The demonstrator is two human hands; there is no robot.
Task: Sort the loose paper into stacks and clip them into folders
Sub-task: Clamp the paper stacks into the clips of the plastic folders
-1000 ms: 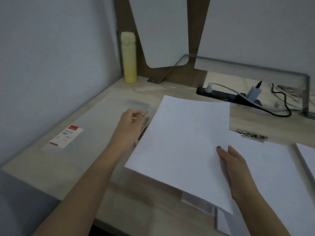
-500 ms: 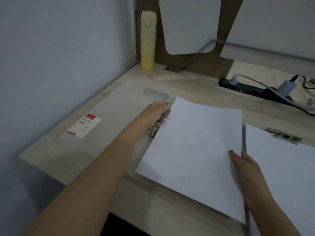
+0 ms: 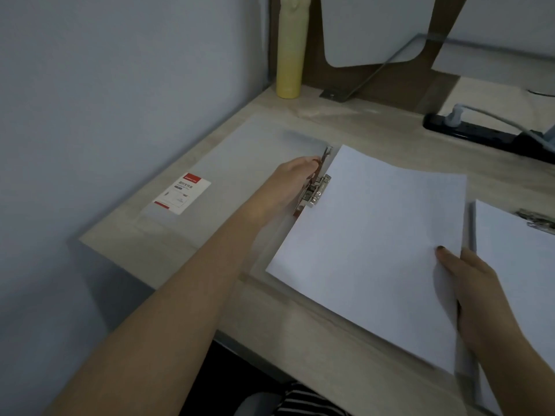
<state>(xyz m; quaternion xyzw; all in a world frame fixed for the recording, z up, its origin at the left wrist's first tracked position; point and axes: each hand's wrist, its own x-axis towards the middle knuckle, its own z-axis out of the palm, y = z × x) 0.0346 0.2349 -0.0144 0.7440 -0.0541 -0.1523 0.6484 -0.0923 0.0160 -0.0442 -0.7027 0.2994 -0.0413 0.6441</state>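
A translucent folder (image 3: 240, 163) lies open on the desk, its cover with a red-and-white label (image 3: 182, 193) spread to the left. My left hand (image 3: 292, 183) grips the lever of the folder's metal clip (image 3: 315, 190), which stands raised. A stack of white paper (image 3: 375, 241) lies on the folder's right half, its left edge at the clip. My right hand (image 3: 477, 289) holds the stack's right edge, thumb on top. A second folder with clipped paper (image 3: 516, 259) lies further right, its clip (image 3: 537, 220) at the top.
A yellow bottle (image 3: 289, 46) stands in the back corner by the wall. A black power strip (image 3: 486, 135) with plugged cables lies at the back right. The desk's front edge (image 3: 255, 346) runs near my lap.
The paper stack came down from a lifted tilt and now lies flat on the folder with its edge at the clip. My left hand stayed on the clip lever. The camera moved closer and left.
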